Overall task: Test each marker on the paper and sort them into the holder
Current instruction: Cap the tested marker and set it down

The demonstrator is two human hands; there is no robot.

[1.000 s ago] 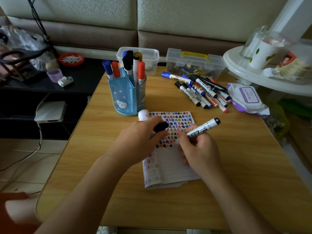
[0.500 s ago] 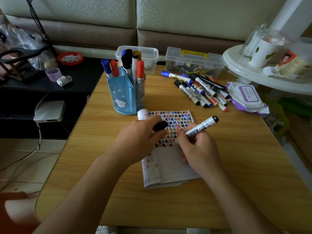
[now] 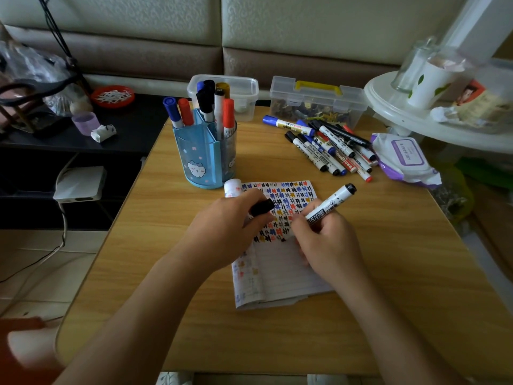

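Wooden bench (image 3: 388, 259) before a padded sofa back. At its middle lies the paper (image 3: 283, 268), its far half covered in coloured marks. The right hand (image 3: 327, 243) has its fingers (image 3: 334, 225) curled round a white marker (image 3: 330, 202), whose lower end is hidden over the paper. The left hand (image 3: 224, 226) pinches a black cap (image 3: 262, 206) just beside it. A blue holder (image 3: 200, 157) with upright markers stands far left; loose markers (image 3: 327, 145) lie far right.

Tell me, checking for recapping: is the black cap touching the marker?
Apart. Head view shows marked paper between the black cap in the left hand and the marker in the right hand.
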